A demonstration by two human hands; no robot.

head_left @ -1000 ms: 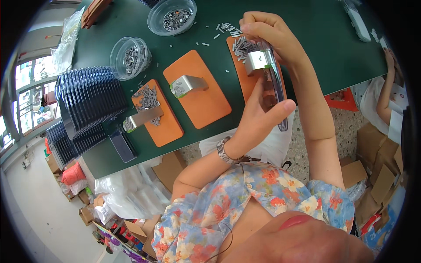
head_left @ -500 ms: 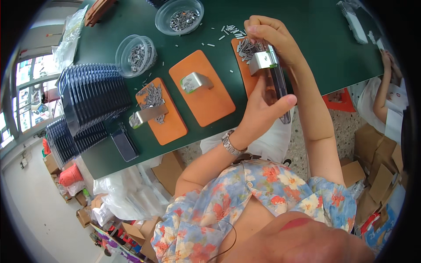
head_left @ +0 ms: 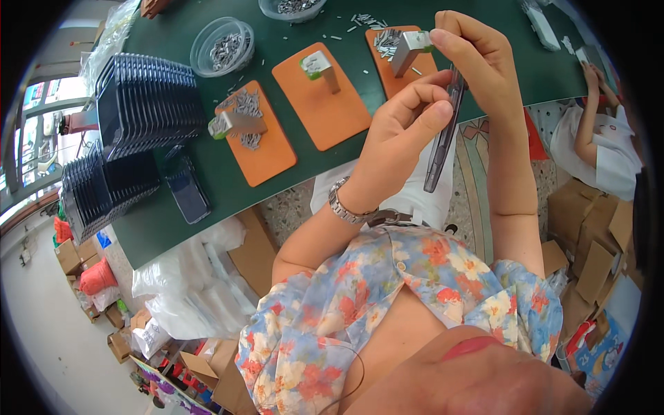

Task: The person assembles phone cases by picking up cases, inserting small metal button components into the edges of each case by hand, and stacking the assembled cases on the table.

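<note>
L hand has tight grip on dark case; R hand nr its top, can't tell its grip. Orange board on green table.

Bright light, washed-out windows, fisheye-bent edges

Left of the held case, three boards lie on the table.
</note>
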